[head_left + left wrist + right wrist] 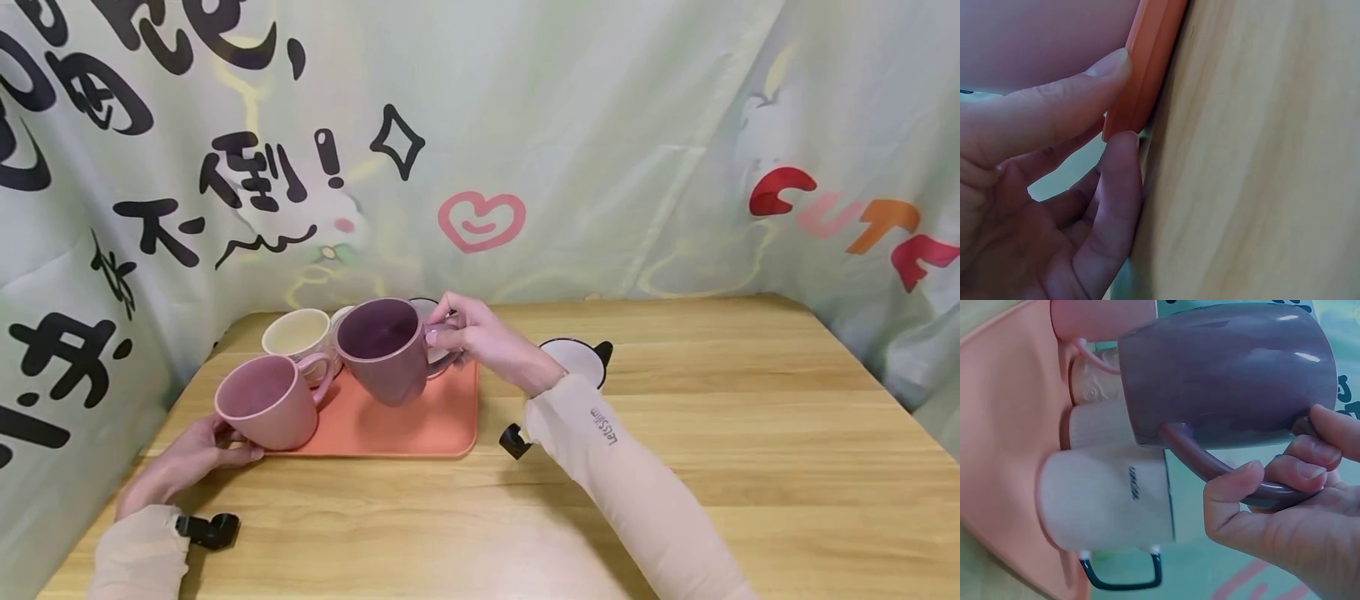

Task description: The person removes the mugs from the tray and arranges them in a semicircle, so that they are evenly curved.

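My right hand (480, 337) grips a dark purple mug (386, 367) by its handle and holds it up over the orange tray (442, 437). The right wrist view shows the fingers curled round that handle, the mug's base apart from the tray. At the tray's near left corner, my left hand (198, 454) pinches the rim, thumb on top and a finger below, as the left wrist view shows. Beside that thumb a pink mug (266, 408) stands on the tray. Behind it are a cream mug (296, 333) and a white mug with a dark handle (1107, 500), partly hidden.
A white mug with a dark rim and handle (573, 358) stands on the wooden table (712, 433), right of the tray and partly behind my right forearm. Between the cream and white mugs, another pale mug (1100, 425) is mostly hidden. A printed curtain (585, 167) hangs behind.
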### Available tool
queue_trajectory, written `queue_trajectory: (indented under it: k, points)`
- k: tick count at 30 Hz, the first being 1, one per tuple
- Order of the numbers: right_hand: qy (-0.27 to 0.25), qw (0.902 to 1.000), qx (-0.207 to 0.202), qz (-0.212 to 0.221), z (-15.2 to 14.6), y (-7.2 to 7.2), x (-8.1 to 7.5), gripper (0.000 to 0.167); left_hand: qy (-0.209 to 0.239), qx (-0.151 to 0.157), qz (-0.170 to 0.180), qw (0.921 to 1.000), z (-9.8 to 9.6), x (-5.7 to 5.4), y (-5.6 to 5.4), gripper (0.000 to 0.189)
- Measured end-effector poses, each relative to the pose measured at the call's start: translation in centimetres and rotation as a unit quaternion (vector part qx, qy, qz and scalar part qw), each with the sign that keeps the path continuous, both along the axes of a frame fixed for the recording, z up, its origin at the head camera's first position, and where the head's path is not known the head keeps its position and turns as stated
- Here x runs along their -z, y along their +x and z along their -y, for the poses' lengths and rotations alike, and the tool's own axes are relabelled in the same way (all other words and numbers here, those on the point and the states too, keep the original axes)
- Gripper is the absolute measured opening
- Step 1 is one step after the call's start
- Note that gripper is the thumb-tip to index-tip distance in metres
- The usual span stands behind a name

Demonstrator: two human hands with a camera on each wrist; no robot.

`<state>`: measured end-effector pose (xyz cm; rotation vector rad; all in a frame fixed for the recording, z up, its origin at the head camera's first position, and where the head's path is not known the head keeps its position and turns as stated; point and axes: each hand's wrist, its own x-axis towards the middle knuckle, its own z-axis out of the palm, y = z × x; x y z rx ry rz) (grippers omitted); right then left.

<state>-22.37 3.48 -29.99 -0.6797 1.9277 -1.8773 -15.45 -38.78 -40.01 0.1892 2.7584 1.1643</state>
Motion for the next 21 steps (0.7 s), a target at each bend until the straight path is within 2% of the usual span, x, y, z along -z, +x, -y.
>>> queue_trajectory:
  k: [6,21]
  points:
    - [0.003,0.9998,0.015,-0.009,-1.5,0.0,-1.2,0.011,0.001,0.002,-0.004,1.0,-0.1,0.0,0.0,0.066]
    - [-0.018,0.9963,0.084,0.005,-4.4,-0.2,-2.3,0.008,0.002,0.002,0.001,1.0,-0.1,0.0,-0.1,0.067]
